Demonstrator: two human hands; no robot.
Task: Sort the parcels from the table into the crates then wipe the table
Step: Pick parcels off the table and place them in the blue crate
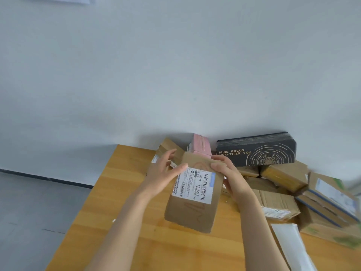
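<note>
- Brown cardboard parcel (pixel 192 194) with a white barcode label (pixel 195 184) sits between both sets of fingers, tilted and lifted off the wooden table (pixel 121 212).
- Beyond the fingertips, against the wall, stand a pink box (pixel 200 144) and a black box (pixel 257 150) printed "PURE FOCUS HEALTHIER YOU".
- Just behind the left fingers (pixel 170 153) lies another brown parcel (pixel 168 146), partly hidden by them.
- To the right of the right fingers (pixel 218 165), a crowded pile of cardboard parcels (pixel 277 202) fills that side of the table, and a white mailer (pixel 291 243) lies nearer the person.
- Left hand (pixel 164 173) comes in from below on a bare forearm; its thumb lies across the label's upper corner, and the fingers stretch loosely past the parcel's far left corner, holding that edge.
- Right hand (pixel 227 173) reaches in the same way; its fingers curl over the parcel's far right corner and grip it, the back of the hand turned up.
</note>
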